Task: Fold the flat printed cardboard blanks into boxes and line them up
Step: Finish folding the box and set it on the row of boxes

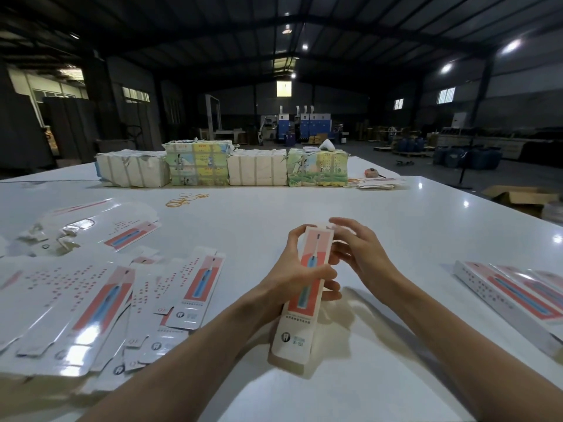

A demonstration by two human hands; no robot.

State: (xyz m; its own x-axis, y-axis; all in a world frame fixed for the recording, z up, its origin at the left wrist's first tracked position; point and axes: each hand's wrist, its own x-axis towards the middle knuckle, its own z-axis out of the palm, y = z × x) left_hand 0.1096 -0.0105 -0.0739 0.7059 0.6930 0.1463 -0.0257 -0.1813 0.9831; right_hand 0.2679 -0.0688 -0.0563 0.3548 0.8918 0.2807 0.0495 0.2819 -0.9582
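Now left hand [297, 269] grips the box [300, 325] midway; right hand [364, 254] touches its far end, fingers spread.

Held box [307, 287]: white, pale pink upper panel, coral-red lower panel, blue toothbrush picture, dark tooth logo near lower end.
Flat blanks [91, 300], left: glossy white, scattered red dots, coral-red panel with blue toothbrush.
Finished boxes [511, 293], right: white sides, coral-red stripe, blue centre.
Worktop [274, 208]: glossy white.
Rubber bands [185, 200]: yellow.
Plain bundles [134, 172], far edge: off-white.
Printed bundles [198, 164]: green and yellow cartoon print.
Carton [518, 194]: brown.
Drums [469, 156]: blue.
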